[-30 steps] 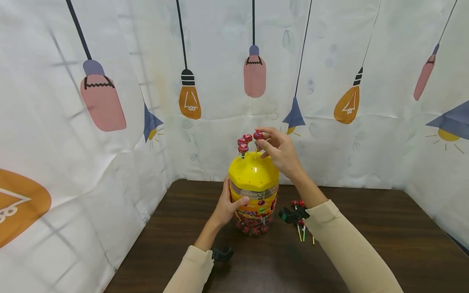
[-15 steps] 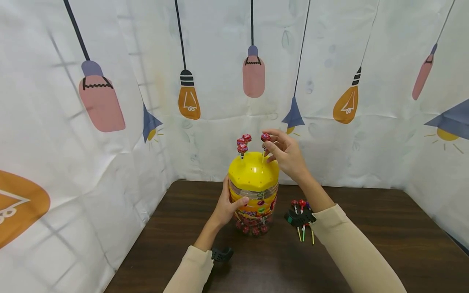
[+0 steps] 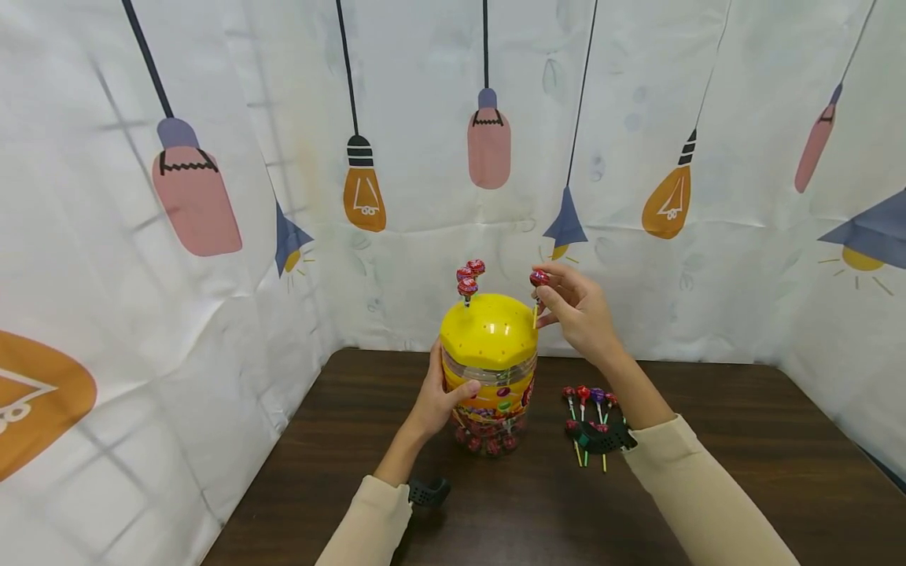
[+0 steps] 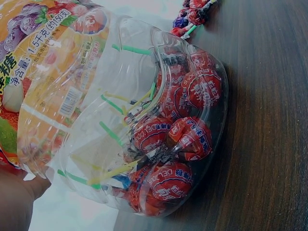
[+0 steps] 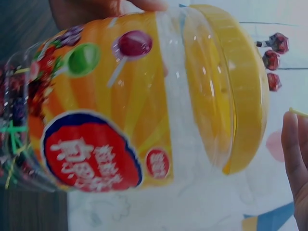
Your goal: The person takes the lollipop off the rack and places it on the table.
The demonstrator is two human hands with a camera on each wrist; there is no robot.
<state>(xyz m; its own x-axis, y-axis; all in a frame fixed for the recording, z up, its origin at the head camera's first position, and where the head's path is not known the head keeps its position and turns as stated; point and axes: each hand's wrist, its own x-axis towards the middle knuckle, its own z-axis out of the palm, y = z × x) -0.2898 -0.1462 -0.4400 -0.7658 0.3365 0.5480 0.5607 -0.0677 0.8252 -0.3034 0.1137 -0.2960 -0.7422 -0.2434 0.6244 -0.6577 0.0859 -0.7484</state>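
Note:
A clear plastic jar (image 3: 493, 393) with a printed yellow-orange label stands on the table, capped by a domed yellow lid (image 3: 494, 339) dotted with small holes. My left hand (image 3: 436, 399) grips its left side, thumb across the front. Between thumb and fingers, my right hand (image 3: 579, 316) pinches a red-wrapped lollipop (image 3: 539, 278) upright by the lid's right edge. Its yellow stick (image 5: 299, 112) pokes past my fingertip in the right wrist view, apart from the lid. Three lollipops (image 3: 467, 288) stand in the lid's left part. Inside the jar's bottom, several red-wrapped lollipops (image 4: 192, 138) show in the left wrist view.
Right of the jar, several loose lollipops (image 3: 583, 393) lie on the dark wooden table (image 3: 708, 440), partly covered by the black band (image 3: 602, 438) on my right wrist. White cloth (image 3: 425, 94) printed with lamps hangs behind and at the sides.
My right hand has moved right and slightly down with the lollipop, from over the lid's middle to its right edge. More of the loose lollipops shows. My left hand has stayed on the jar.

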